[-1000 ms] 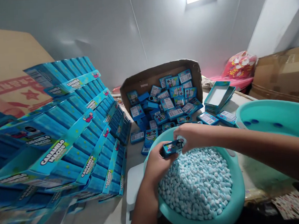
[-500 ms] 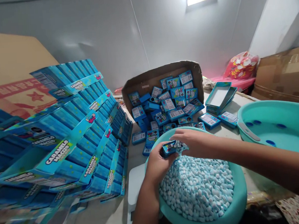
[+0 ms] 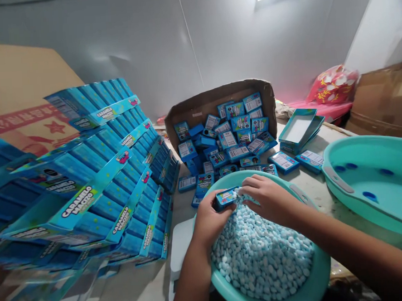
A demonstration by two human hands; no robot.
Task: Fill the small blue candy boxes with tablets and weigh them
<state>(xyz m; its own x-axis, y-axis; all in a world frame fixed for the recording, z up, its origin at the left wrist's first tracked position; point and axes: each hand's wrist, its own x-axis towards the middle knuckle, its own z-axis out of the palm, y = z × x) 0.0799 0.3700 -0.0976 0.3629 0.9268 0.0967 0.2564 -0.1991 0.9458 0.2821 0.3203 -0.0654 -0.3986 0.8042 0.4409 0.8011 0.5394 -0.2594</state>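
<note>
Tilted over the candy pile, a small blue candy box (image 3: pixel 226 198) is gripped in my left hand (image 3: pixel 208 220), its mouth facing right. My right hand (image 3: pixel 267 196) is at that mouth, with curled fingers around some pale blue and white candies; part of these is hidden by the fingers. Below both hands, the round turquoise basin (image 3: pixel 322 270) holds a heap of the same candies (image 3: pixel 265 255).
Stacked display trays of blue boxes (image 3: pixel 96 175) stand on the left. A tipped cardboard carton (image 3: pixel 185 111) spills loose boxes behind the basin. On the right are open blue trays (image 3: pixel 298 126) and another turquoise basin (image 3: pixel 392 166) with several blue round pieces.
My right hand has drawn slightly right and its fingers now curl lower at the box mouth. The box remains in my left hand. The view has shifted slightly.
</note>
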